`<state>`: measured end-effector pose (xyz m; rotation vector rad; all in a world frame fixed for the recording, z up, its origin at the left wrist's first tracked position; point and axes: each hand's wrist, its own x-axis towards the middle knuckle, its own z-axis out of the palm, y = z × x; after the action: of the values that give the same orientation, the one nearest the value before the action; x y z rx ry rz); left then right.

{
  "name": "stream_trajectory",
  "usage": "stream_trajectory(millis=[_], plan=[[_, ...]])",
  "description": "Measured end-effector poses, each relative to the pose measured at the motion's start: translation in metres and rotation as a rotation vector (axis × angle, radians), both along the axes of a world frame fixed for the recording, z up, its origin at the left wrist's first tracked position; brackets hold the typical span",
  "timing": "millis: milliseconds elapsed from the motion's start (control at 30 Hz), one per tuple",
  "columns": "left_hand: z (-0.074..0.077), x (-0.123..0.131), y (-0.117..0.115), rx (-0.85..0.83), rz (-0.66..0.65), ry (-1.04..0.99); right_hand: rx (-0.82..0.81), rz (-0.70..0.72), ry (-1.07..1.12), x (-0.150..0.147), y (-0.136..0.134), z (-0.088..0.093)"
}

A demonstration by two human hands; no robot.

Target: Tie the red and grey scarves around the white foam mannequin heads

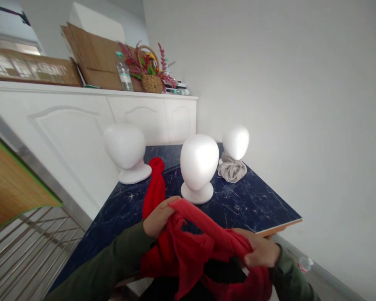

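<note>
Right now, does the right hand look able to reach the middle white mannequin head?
Probably yes: nothing visible blocks the middle white mannequin head, though the right hand grips a red scarf and may need to release it.

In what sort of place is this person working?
Perhaps a storage or practice room indoors: white mannequin heads stand on a dark blue table, and cardboard boxes sit on white cabinets.

Set at head height, close by the marbled tabletop's near edge, facing forward and down toward its far edge.
</note>
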<state>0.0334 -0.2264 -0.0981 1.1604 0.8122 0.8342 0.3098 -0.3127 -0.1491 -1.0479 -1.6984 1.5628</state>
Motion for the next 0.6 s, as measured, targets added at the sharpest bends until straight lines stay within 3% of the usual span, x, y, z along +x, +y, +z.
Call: stream_trajectory(millis=[100,200,267,333,400,500,600], plan=[[0.008,-0.014,0.0,-0.166,-0.087,-0.036,0.19,-0.102,-0.406,-0.006,0.0,0.006],[0.012,-0.025,-0.004,-0.299,-0.291,0.047,0.291,-0.087,-0.532,-0.013,0.002,0.014],[0.016,-0.026,-0.01,-0.295,-0.344,0.031,0.314,-0.086,-0.523,-0.019,0.004,0.017],[0.021,-0.023,-0.018,-0.246,-0.317,-0.093,0.319,-0.092,-0.482,-0.031,0.007,0.016],[0.024,-0.018,-0.024,-0.189,-0.321,-0.191,0.325,-0.017,-0.368,-0.049,0.008,0.011],[0.029,-0.014,-0.026,-0.133,-0.476,-0.153,0.296,0.125,-0.165,-0.087,0.01,-0.002],[0.039,-0.021,-0.022,-0.021,-0.586,-0.049,0.187,0.153,-0.092,-0.115,0.011,-0.021]])
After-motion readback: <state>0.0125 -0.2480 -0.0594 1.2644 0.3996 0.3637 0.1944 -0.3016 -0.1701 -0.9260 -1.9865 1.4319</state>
